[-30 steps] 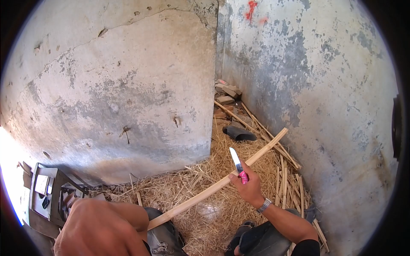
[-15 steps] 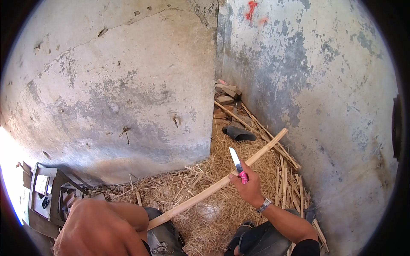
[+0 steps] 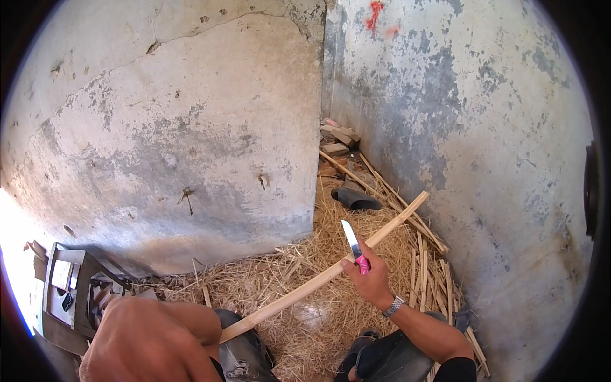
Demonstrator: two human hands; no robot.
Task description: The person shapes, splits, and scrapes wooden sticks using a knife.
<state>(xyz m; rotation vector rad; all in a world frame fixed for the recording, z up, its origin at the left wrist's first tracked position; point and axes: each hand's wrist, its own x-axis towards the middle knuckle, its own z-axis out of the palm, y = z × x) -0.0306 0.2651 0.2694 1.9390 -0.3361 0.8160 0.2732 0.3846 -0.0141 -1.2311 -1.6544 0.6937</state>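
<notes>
My right hand (image 3: 371,275), with a metal-band watch (image 3: 394,306) at its wrist, is closed around the pink handle of a knife (image 3: 352,242). The short, shiny blade points up and away from me. A long pale wooden strip (image 3: 299,293) slants from lower left to upper right, passing against my right thumb and fingers. In the near lower left my left hand (image 3: 149,334) shows mostly its back; its fingers are hidden. The strip's near end runs out of sight behind that hand and arm, so whether it is gripped there cannot be made out.
Straw and shavings (image 3: 267,280) cover the floor. Several wooden strips (image 3: 439,286) lie along the right wall. A dark curved piece (image 3: 356,199) lies before some bricks (image 3: 340,134) in the corner. A wooden stool-like frame (image 3: 70,286) stands at left. Peeling walls rise close by.
</notes>
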